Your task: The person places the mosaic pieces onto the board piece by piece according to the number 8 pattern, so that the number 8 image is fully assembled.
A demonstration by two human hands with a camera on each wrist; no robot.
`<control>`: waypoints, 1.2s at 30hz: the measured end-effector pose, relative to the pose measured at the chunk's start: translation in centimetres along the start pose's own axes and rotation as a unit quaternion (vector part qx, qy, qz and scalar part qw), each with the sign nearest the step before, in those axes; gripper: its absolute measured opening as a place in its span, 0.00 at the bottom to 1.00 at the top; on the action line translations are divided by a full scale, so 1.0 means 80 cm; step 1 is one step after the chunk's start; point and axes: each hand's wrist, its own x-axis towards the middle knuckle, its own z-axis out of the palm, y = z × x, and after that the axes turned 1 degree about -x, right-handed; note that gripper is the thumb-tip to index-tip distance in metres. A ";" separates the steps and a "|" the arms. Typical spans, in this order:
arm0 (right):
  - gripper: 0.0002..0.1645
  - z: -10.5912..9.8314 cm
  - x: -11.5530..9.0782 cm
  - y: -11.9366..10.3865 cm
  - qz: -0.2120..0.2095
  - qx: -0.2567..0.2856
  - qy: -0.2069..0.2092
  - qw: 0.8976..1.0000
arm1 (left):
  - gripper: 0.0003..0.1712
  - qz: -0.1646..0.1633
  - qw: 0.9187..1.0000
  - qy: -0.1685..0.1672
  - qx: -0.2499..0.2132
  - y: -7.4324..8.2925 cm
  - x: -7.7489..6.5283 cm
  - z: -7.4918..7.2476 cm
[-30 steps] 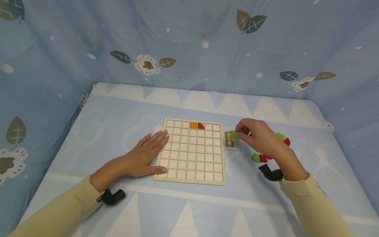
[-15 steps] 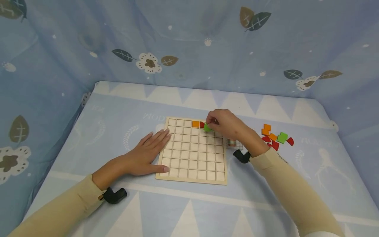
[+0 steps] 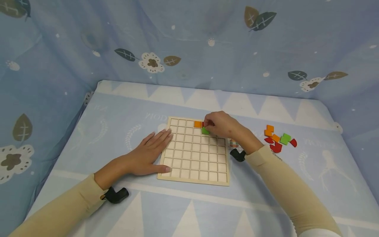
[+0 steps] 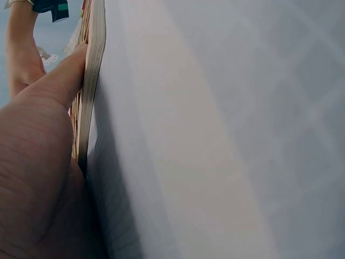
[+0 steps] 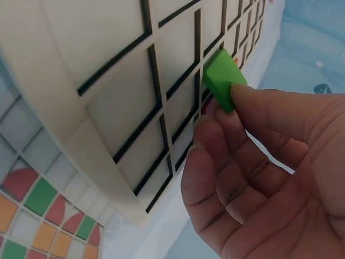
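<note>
Left of centre in the head view, the left hand (image 3: 145, 156), thumb spread from its fingers, rests on the wooden grid board's (image 3: 192, 164) left edge. Near centre, an orange square tile (image 3: 197, 124) sits in the top row; just right, the right hand (image 3: 222, 124) pinches a tilted green square tile (image 3: 205, 130) at the board. Loose coloured tiles (image 3: 275, 138) lie right of centre.

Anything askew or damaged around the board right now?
The green tile looks askew: in the right wrist view it is tilted, not lying flat in a cell of the board. The right hand pinches it, so that seems normal handling. The loose tiles lie jumbled beside the board; no damage shows.
</note>
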 end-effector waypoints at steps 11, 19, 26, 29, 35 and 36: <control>0.03 0.014 -0.002 -0.002 0.009 -0.074 0.029 0.997 | 0.65 -0.003 1.000 -0.004 0.008 -0.001 0.002 0.001; 0.04 0.012 -0.020 0.000 0.009 -0.053 0.051 0.997 | 0.65 -0.004 1.000 -0.006 0.012 -0.001 0.001 0.000; 0.08 -0.015 -0.061 0.017 0.008 -0.025 0.084 0.996 | 0.65 -0.005 1.000 -0.008 0.008 -0.001 0.001 -0.001; 0.10 -0.026 -0.085 0.024 0.009 -0.026 0.094 0.995 | 0.65 -0.004 1.000 -0.009 0.011 -0.002 0.001 -0.001; 0.13 -0.042 -0.136 0.041 0.028 -0.030 0.106 0.994 | 0.65 0.001 1.000 -0.003 0.000 -0.002 0.002 0.001; 0.14 -0.044 -0.145 0.045 0.033 -0.030 0.106 0.993 | 0.65 0.002 1.000 -0.003 -0.001 -0.001 0.003 0.001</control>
